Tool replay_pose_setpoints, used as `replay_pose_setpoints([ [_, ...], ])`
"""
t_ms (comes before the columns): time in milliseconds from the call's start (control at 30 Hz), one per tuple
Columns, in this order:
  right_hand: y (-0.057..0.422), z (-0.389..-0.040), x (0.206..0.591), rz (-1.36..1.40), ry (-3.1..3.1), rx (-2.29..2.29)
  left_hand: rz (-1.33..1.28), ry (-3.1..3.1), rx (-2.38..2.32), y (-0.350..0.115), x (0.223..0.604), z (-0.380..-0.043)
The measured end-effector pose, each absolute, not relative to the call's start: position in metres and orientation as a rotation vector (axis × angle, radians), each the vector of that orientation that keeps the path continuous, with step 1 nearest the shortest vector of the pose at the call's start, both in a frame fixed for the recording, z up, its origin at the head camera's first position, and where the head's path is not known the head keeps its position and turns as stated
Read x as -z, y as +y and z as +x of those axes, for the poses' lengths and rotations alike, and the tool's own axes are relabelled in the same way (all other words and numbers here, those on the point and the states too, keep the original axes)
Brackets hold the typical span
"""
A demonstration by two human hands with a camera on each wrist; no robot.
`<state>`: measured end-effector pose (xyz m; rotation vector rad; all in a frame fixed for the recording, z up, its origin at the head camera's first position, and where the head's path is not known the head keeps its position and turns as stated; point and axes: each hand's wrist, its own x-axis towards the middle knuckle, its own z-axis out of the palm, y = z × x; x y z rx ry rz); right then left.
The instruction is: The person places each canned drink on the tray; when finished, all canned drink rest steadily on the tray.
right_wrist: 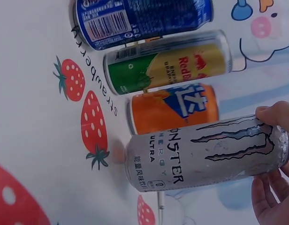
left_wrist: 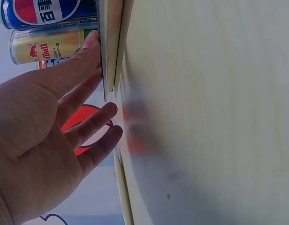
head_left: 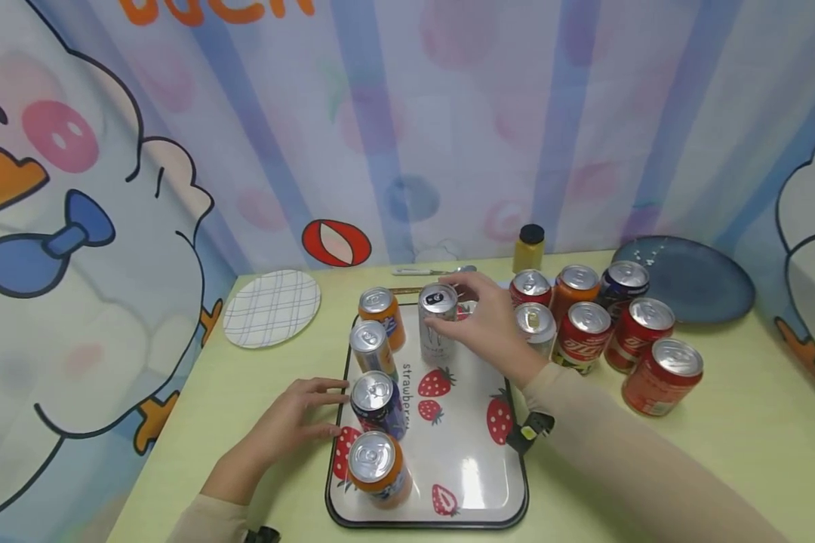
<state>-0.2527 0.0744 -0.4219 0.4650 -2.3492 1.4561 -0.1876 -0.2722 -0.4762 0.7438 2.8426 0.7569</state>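
Note:
My right hand (head_left: 485, 324) pinches a white Monster Ultra can (head_left: 438, 332) near its top, thumb on one side and fingers on the other. The can is upright over the back of the strawberry-patterned tray (head_left: 472, 483); whether its base touches is unclear. Down the tray's left side stand an orange soda can (head_left: 395, 324), a slim Red Bull can (right_wrist: 168, 63), a blue Pepsi can (head_left: 375, 400) and another orange can (head_left: 375, 467) in front. My left hand (head_left: 292, 422) lies at the tray's left rim by the Pepsi can, fingers loosely extended, holding nothing.
Several cans, among them red ones (head_left: 662, 377), stand right of the tray. A dark blue plate (head_left: 713, 283) and a yellow jar (head_left: 529, 253) are behind them. At back left lies a checked plate (head_left: 272, 309). A utensil (head_left: 421, 271) rests behind the tray.

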Motion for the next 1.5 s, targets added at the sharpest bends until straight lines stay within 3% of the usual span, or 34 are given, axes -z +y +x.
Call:
replay_pose_setpoints([
  [433,0.057,-0.281,0.431,0.502,-2.398,-1.392,0.702,2.84,-0.727,-0.269,0.476,-0.188],
  [733,0.074,-0.257,0.428,0.576,-2.495,-1.226,0.725,2.845,-0.755,-0.271,0.479,-0.187],
  [1133,0.174,-0.175,0.429,0.543,-2.46,-0.898,0.728,2.844,-0.75,-0.271,0.478,-0.187],
  [1500,0.273,-0.135,0.445,0.245,-2.393,-0.837,0.722,2.84,-0.756,-0.27,0.477,-0.187],
])
